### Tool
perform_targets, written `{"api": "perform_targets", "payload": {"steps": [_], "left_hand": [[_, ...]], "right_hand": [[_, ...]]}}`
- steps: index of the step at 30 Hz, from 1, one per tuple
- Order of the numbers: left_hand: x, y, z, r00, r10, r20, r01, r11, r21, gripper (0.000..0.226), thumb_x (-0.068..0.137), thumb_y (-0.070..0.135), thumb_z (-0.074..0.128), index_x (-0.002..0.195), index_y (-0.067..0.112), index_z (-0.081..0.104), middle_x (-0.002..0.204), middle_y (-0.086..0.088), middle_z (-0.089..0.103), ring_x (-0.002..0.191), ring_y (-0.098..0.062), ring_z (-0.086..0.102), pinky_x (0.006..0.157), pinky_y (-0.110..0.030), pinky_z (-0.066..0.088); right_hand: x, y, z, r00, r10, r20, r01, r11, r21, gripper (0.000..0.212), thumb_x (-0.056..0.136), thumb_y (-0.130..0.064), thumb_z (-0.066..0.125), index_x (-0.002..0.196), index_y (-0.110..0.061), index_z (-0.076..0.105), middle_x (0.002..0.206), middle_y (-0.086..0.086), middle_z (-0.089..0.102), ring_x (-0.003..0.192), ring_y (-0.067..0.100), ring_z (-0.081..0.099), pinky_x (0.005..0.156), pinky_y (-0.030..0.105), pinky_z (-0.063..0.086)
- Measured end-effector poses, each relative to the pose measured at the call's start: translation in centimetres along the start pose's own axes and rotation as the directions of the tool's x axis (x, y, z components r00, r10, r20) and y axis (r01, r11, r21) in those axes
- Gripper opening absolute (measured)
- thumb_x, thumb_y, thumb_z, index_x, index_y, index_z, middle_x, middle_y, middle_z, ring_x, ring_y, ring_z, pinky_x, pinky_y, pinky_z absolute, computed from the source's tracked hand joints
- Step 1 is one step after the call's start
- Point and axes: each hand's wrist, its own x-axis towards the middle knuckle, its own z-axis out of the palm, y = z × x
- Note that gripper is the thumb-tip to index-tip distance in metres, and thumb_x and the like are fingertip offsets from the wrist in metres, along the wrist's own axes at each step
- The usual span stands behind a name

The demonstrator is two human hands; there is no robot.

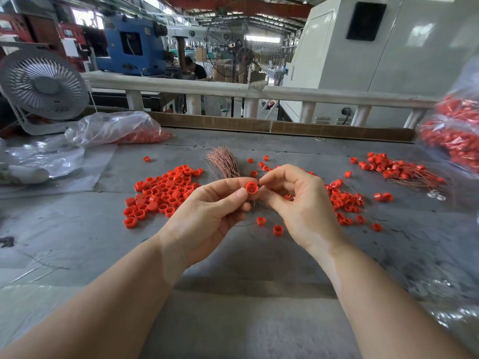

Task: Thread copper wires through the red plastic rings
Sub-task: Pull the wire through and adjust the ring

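Left hand (207, 206) pinches red ring (251, 188); right hand (298, 200) pinches copper wire (260, 186) touching ring.

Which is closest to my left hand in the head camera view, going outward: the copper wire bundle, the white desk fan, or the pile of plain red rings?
From the left hand, nearest first:
1. Pile of plain red rings, just to its left on the table.
2. Copper wire bundle, just behind the hands, a close second.
3. White desk fan, far off at the table's back left corner.
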Motion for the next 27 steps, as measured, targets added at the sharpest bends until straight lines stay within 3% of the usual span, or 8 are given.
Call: {"api": "perform_targets", "payload": {"steps": [13, 18, 27], "left_hand": [[0.09, -0.05, 0.01, 1.000, -0.013, -0.021, 0.012, 0.999, -0.042, 0.021, 0.070, 0.009, 0.058, 0.075, 0.014, 0.077, 0.070, 0.002, 0.068, 0.053, -0.001, 0.057, 0.056, -0.012, 0.050], [0.06, -0.04, 0.06, 1.000, -0.017, -0.020, 0.015, 0.998, -0.063, 0.020, 0.070, 0.009, 0.058, 0.075, 0.015, 0.077, 0.069, 0.002, 0.069, 0.053, -0.001, 0.058, 0.057, -0.012, 0.051], [-0.03, -0.02, 0.09, 0.999, -0.029, -0.023, 0.028, 0.999, -0.039, 0.020, 0.072, 0.012, 0.058, 0.077, 0.018, 0.077, 0.063, 0.004, 0.065, 0.057, 0.000, 0.059, 0.059, -0.013, 0.051]], "right_hand": [[-0.01, -0.07, 0.04, 0.999, 0.044, 0.028, -0.044, 0.999, 0.001, 0.021, 0.080, -0.001, 0.069, 0.075, -0.021, 0.063, 0.073, -0.005, 0.069, 0.073, 0.006, 0.065, 0.073, 0.019, 0.052], [-0.14, -0.37, 0.14, 0.997, 0.071, 0.039, -0.073, 0.996, 0.053, 0.016, 0.080, -0.003, 0.069, 0.077, -0.017, 0.063, 0.073, -0.002, 0.069, 0.069, 0.003, 0.064, 0.061, 0.017, 0.053], [-0.28, -0.48, 0.12, 0.993, 0.106, 0.043, -0.109, 0.991, 0.080, 0.012, 0.081, -0.003, 0.069, 0.081, -0.014, 0.064, 0.076, 0.005, 0.071, 0.071, 0.008, 0.066, 0.060, 0.025, 0.055]]}}
